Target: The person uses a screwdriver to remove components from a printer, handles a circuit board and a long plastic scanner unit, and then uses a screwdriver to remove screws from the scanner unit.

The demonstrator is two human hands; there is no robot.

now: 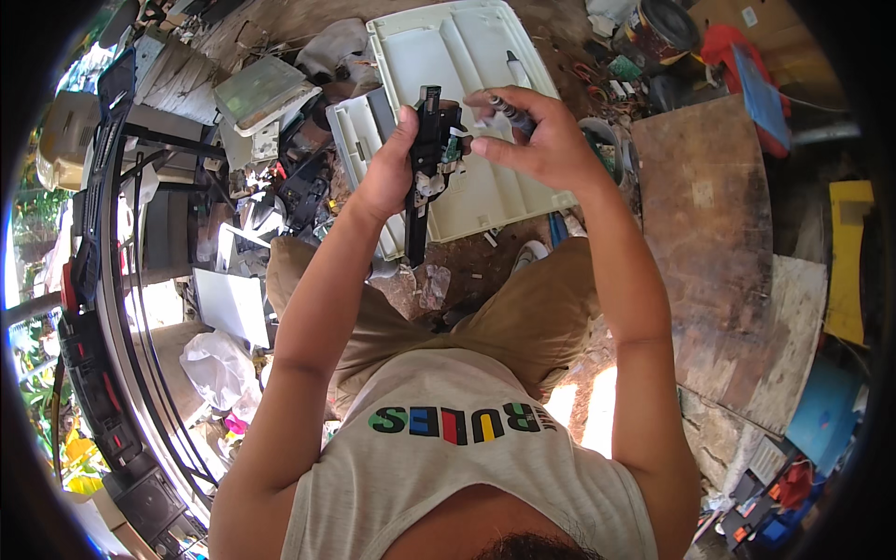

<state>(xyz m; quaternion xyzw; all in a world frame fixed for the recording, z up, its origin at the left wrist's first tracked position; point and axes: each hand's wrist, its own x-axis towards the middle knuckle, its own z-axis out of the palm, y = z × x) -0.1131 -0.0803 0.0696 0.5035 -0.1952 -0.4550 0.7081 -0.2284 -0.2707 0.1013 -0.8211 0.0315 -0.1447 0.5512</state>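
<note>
My left hand (385,177) is closed round a long black plastic machine part (420,196), held upright over the edge of a cream plastic panel (448,65). White fittings and a small green circuit board (454,147) show on the part's right side. My right hand (551,140) grips a screwdriver-like tool (511,117) with a dark, grey-banded handle. Its thumb and fingertips are close to the board side of the part; whether they touch it I cannot tell. Behind my right hand, a slim dark and white object (516,70) rests on the panel.
Loose electronic scrap (299,191) lies heaped left of the panel. A clear plastic bin (261,93) stands at the far left. A wooden board (705,205) leans at right, with a bucket (602,149) beside it. A black metal frame (112,271) runs along the left.
</note>
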